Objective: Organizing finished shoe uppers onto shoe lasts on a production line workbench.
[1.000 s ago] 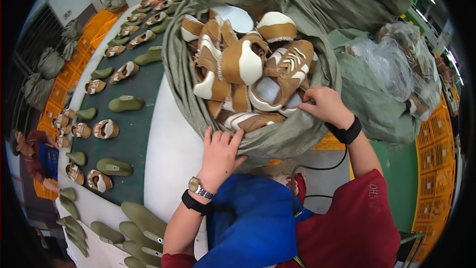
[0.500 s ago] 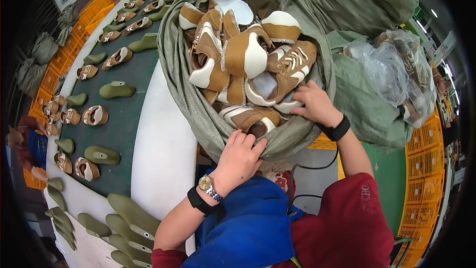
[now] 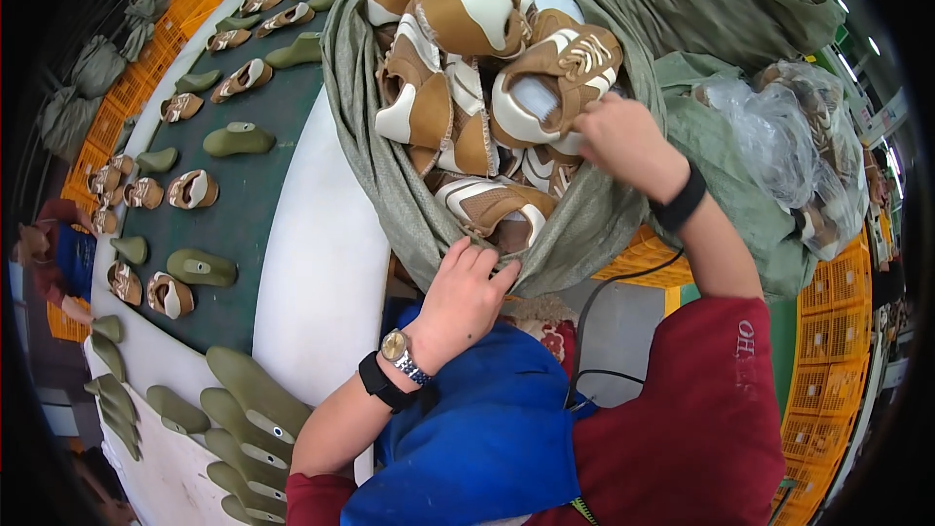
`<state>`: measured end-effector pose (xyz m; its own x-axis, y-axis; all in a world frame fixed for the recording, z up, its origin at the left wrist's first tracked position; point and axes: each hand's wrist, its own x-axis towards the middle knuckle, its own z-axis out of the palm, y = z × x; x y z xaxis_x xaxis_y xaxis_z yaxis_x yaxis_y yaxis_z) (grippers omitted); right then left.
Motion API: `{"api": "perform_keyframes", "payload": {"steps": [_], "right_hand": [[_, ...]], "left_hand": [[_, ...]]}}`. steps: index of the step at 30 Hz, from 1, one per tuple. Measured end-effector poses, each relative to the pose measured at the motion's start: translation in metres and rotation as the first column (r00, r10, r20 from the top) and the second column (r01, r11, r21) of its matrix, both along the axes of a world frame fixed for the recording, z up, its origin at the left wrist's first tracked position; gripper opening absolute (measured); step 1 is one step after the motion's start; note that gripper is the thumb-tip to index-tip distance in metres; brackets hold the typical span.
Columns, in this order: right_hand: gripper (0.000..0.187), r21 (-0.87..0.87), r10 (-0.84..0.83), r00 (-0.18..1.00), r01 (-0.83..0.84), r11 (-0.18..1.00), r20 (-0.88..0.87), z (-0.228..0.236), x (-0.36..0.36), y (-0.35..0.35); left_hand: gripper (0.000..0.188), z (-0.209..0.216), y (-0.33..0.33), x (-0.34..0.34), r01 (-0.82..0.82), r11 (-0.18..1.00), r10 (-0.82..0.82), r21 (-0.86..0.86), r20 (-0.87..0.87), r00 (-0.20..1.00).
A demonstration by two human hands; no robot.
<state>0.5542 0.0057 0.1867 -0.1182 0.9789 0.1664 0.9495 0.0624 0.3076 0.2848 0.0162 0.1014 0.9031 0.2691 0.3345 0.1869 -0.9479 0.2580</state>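
A large grey-green woven sack (image 3: 365, 151) stands before me, filled with brown-and-white shoe uppers. My left hand (image 3: 463, 287) is closed on the sack's near rim, beside an upper (image 3: 492, 205) with a mesh side. Inside the sack's right part, my right hand (image 3: 631, 148) has its fingers bent against the side of a laced shoe upper (image 3: 560, 78). Its fingertips are partly hidden at that upper's edge. More uppers, among them a brown one with a white heel patch (image 3: 469, 15), lie piled at the sack's far side.
To the left, a dark green conveyor belt (image 3: 243, 224) with white edging carries uppers and green shoe lasts (image 3: 239, 139). Several more lasts (image 3: 243, 390) lie at the lower left. A co-worker (image 3: 63, 248) stands across the belt. Other sacks (image 3: 716, 0) and orange crates (image 3: 828, 360) stand at right.
My right hand has moved up and farther into the sack. The laced upper and others have shifted away from me, showing more of the uppers beneath. My left hand stays at the rim.
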Motion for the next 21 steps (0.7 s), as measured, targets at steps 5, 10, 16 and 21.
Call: {"api": "perform_keyframes", "payload": {"steps": [5, 10, 16, 21], "right_hand": [[0.032, -0.244, 0.274, 0.939, -0.321, 0.915, -0.208, -0.040, -0.057, -0.031], [0.036, -0.319, 0.295, 0.877, -0.423, 0.848, -0.379, -0.031, -0.034, -0.016], [0.042, -0.155, 0.320, 0.831, -0.427, 0.891, -0.455, -0.045, -0.040, -0.029], [0.037, -0.296, 0.318, 0.930, -0.360, 0.885, -0.184, -0.032, -0.043, -0.016]], "left_hand": [[0.044, 0.001, -0.003, -0.004, -0.021, 0.999, 0.021, -0.029, 0.000, 1.000], [0.044, 0.001, -0.008, -0.009, -0.036, 0.999, 0.036, -0.030, 0.010, 0.999], [0.044, -0.004, -0.009, -0.006, -0.102, 0.993, 0.105, -0.066, 0.038, 0.994], [0.040, -0.001, -0.008, -0.008, -0.081, 0.995, 0.082, -0.053, 0.022, 0.996]]}}
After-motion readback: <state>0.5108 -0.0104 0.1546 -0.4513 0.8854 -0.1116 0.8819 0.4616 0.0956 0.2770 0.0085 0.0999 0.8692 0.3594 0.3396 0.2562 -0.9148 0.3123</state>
